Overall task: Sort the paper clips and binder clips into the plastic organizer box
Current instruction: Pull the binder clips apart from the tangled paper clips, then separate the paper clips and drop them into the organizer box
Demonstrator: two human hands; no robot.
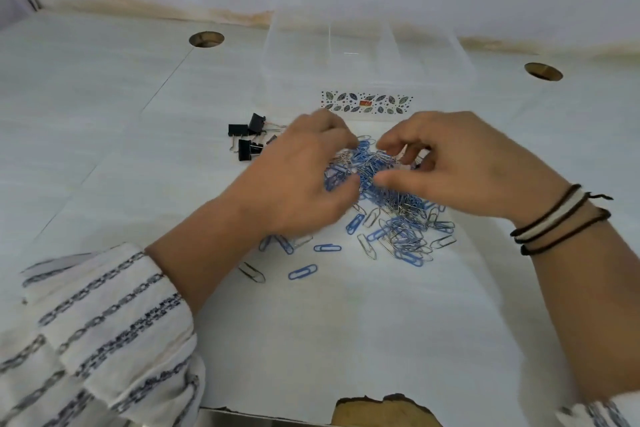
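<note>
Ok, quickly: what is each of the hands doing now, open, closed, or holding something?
Left hand: fingers curled into the paper clips; whether it grips any cannot be told.
Right hand: fingers curled over the same pile; a grip cannot be told.

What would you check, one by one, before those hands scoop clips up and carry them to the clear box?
1. Organizer box within reach, open on top: ok.
2. Compartments free to fill: ok, they look empty.
3. Binder clips apart from the paper clip pile: ok.
4. Blue and silver paper clips separated: not ok, mixed.
5. Left hand has a firm hold: cannot tell, blurred.
6. Right hand holds clips: cannot tell.
</note>
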